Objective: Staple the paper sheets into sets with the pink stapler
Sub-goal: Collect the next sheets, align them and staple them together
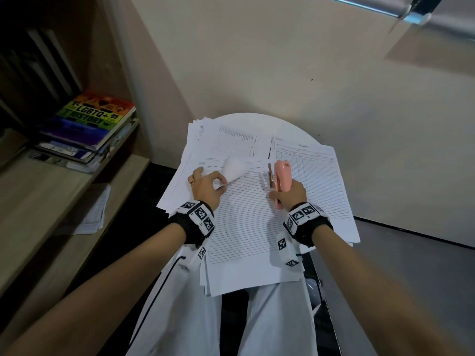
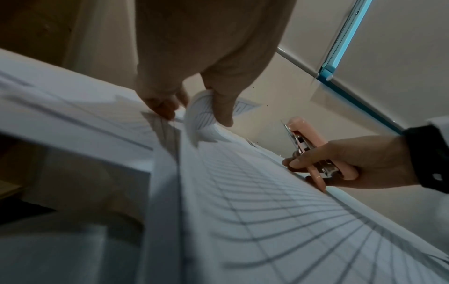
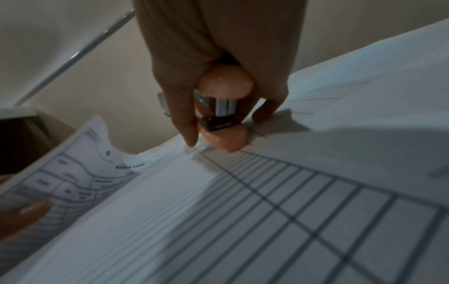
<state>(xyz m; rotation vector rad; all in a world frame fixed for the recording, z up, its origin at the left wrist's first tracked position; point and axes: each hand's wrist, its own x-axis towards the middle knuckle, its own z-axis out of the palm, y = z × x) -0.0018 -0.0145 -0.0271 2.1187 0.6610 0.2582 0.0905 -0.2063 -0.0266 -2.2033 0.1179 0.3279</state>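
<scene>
We judge the work to be somewhere in the middle: loose ruled sheets [image 1: 246, 227] still lie in overlapping piles across the round white table [image 1: 290, 124], and we cannot tell which piles are already stapled. Our left hand [image 1: 205, 187], at nine o'clock on the front pile, pinches a curled-up corner [image 1: 235, 169] between thumb and fingertips. Our right hand [image 1: 291, 195], at three o'clock, is wrapped around the pink stapler [image 1: 282, 176], whose nose points toward twelve; its mouth holds no paper yet, so this set remains unstapled.
</scene>
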